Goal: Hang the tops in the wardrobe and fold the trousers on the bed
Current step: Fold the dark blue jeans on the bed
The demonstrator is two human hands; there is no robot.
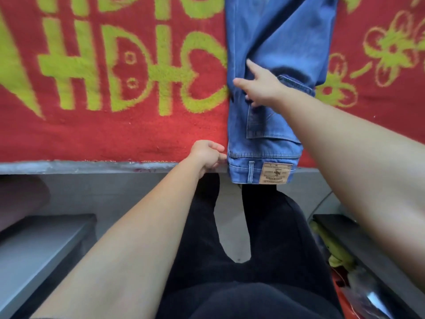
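The thick, floppy blue denim jeans [271, 42] are best held at the near waistband. The right hand [259, 86] presses them, fingers wide. The left hand [207, 154] curls beside them, and its grip is unclear.

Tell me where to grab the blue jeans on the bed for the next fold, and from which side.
Grip the waistband of the jeans at its two corners, coming from the near bed edge. It hangs over that edge, so fingers can likely slip under it, whereas the rest lies flat on the red blanket. The left hand is beside its left corner.
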